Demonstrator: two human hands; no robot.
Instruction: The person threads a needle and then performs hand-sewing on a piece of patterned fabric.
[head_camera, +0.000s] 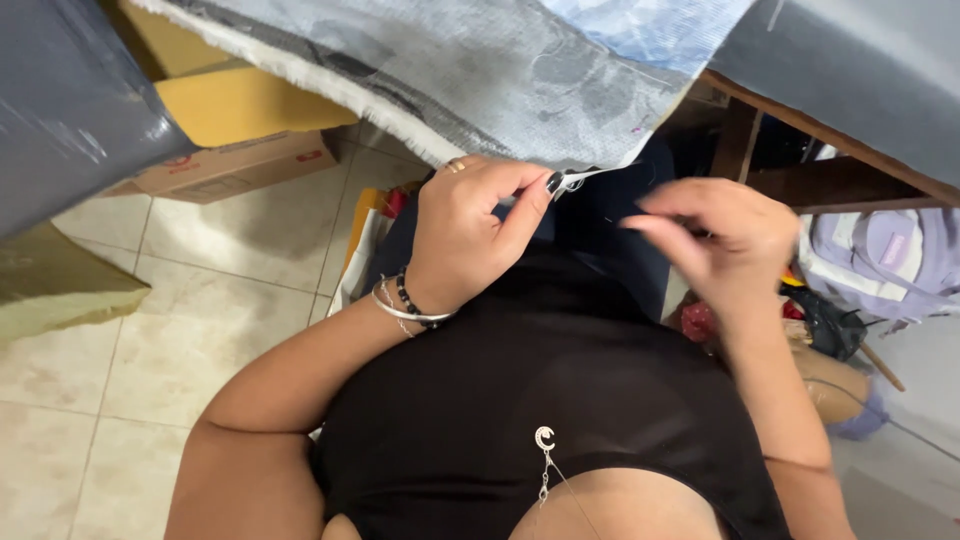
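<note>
Hands meet over a lap beneath a worktable: the left hand (465, 225), wearing a ring and bracelets (405, 305), grips small metal snips (572, 180) between thumb and fingers, just under the frayed edge of grey woven fabric (450, 70) hanging from the table. The right hand (715, 235), slightly blurred, pinches its fingertips together, seemingly on a dark thread too fine to make out. Cardboard boxes (235, 145) rest on the tiled floor (120, 330).

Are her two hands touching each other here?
Apart. The head view shows dark cloth between the left hand, pinching a small metal tool, and the right hand.
</note>
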